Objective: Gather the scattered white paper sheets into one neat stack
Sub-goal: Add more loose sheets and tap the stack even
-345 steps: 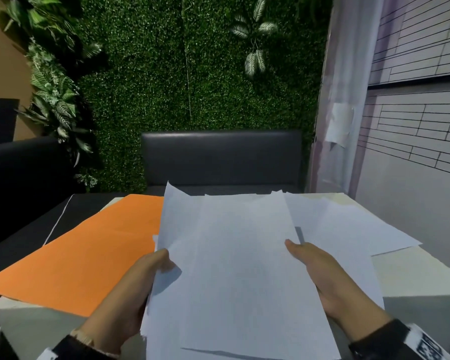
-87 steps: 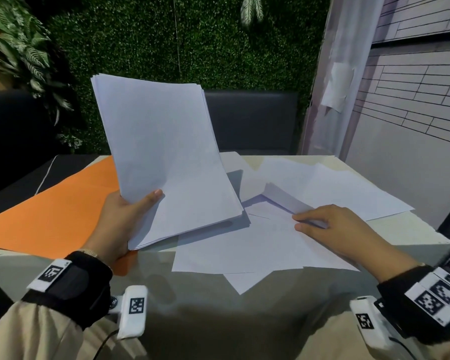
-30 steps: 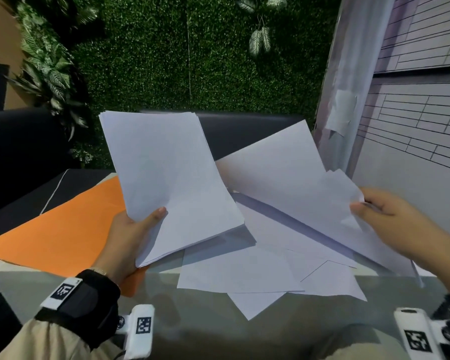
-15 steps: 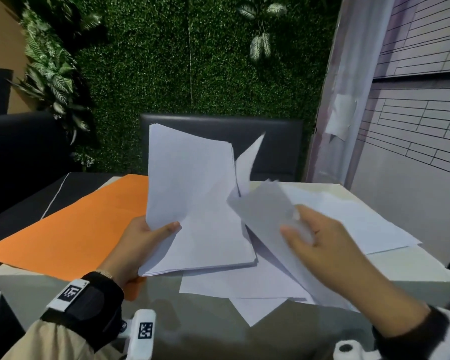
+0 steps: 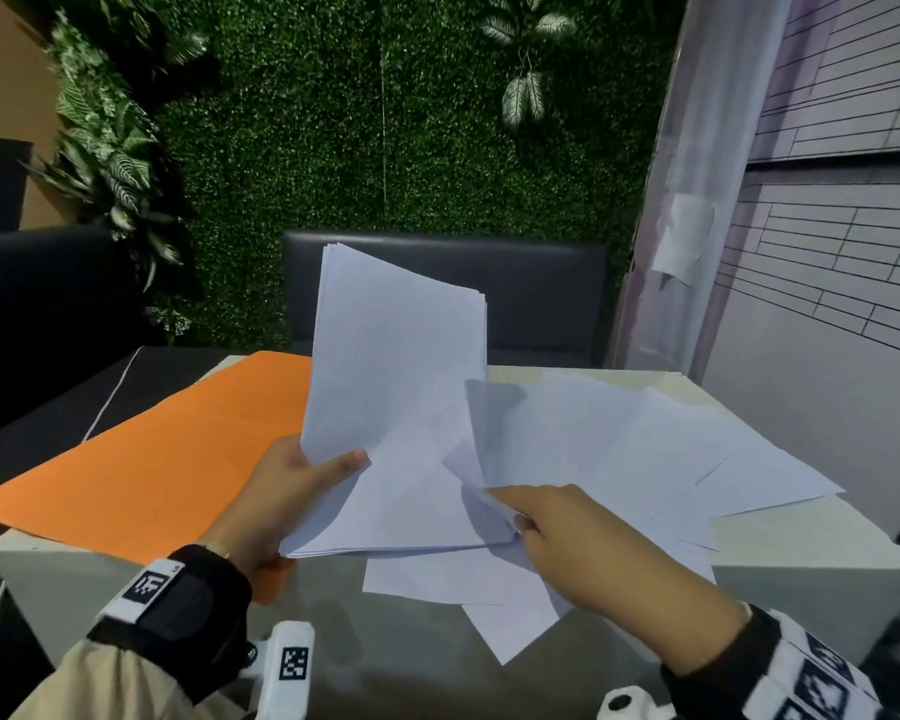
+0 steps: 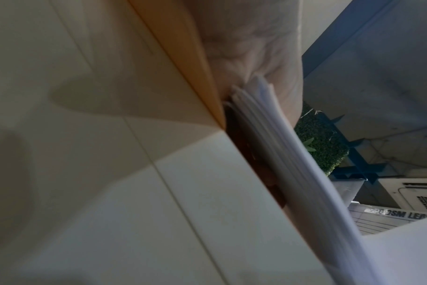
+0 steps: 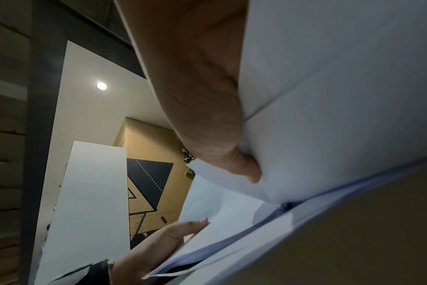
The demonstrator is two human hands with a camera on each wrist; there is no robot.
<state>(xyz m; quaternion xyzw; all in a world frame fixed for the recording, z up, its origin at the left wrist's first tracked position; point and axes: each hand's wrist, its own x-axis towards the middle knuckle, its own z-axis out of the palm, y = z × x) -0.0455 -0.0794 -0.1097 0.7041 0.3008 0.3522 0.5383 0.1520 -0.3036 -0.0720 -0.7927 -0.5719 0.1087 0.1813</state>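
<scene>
A wall of dense green artificial foliage (image 5: pixel 385 122) fills the background, with a dark padded bench back (image 5: pixel 541 288) in front of it and a pale brick-patterned wall (image 5: pixel 827 226) to the right. Nearer stands a pale square table (image 5: pixel 801 558), and across its left part lies a large orange paper sheet (image 5: pixel 141 475), flat, with one corner hanging past the near left edge. Loose white paper sheets (image 5: pixel 723 459) are spread overlapping on the right half of the table, and a few more (image 5: pixel 500 615) lie near the front edge, one corner poking over it. The gathered stack of white paper sheets (image 5: pixel 396 381) is raised off the table and tilted steeply, its top edge against the bench back and its lower edge just above the tabletop; the left wrist view shows its layered edges (image 6: pixel 293 154) slightly fanned. The left hand (image 5: pixel 287 496) grips this stack at its lower left corner, thumb laid across the front and fingers curled behind. A single white sheet (image 5: pixel 531 439) leans against the right side of the stack, and the right hand (image 5: pixel 583 543) pinches its lower edge, with the thumb (image 7: pixel 207 125) pressed on the paper in the right wrist view. Dark wristbands with printed square markers (image 5: pixel 146 589) sit on both wrists.
</scene>
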